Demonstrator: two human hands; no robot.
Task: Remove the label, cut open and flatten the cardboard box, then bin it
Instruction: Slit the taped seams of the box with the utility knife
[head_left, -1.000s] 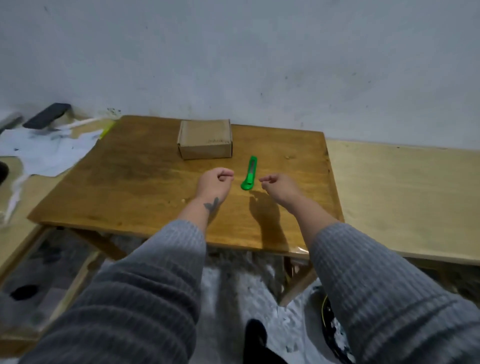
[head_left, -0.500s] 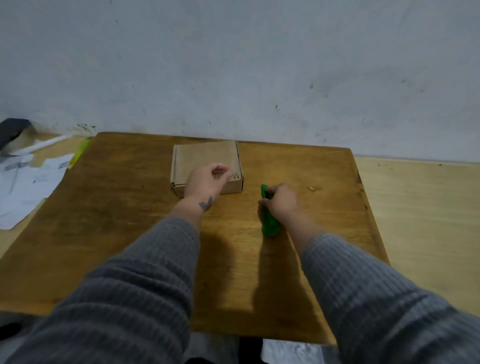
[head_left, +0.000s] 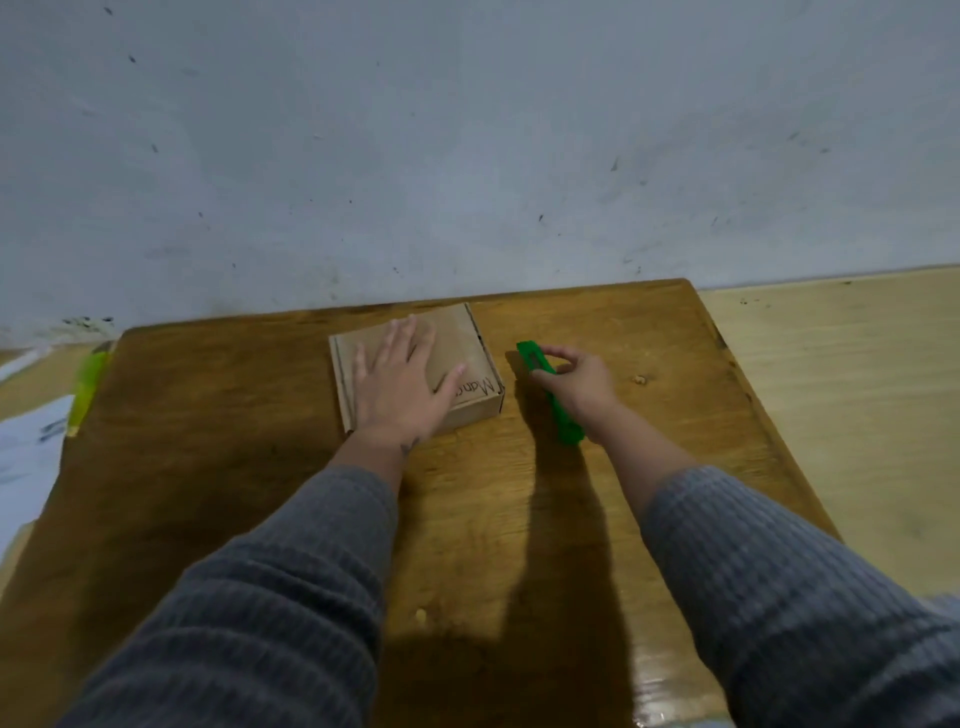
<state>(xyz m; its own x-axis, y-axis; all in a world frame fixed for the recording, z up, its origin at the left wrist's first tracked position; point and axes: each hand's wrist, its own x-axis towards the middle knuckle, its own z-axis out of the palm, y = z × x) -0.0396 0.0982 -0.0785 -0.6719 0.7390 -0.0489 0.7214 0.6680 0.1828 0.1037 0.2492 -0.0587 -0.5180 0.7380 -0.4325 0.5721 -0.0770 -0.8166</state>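
Nearest me I see grey ribbed sleeves (head_left: 291, 597) over the wooden table (head_left: 208, 467). My right hand (head_left: 579, 387) grips the green box cutter (head_left: 550, 384), just beside the closed cardboard box (head_left: 467, 353). My left hand (head_left: 397, 387) lies flat on the box lid, fingers spread. A yellow-green marker (head_left: 88, 384) sits at the table's left edge, papers (head_left: 26, 457) beyond it; the grey wall (head_left: 467, 156) stands behind.

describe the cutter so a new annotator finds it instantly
Start at the brown wooden table against the grey wall. Right of the cardboard box, the right hand grips a slim green cutter. It is the only bright green thing near the box.
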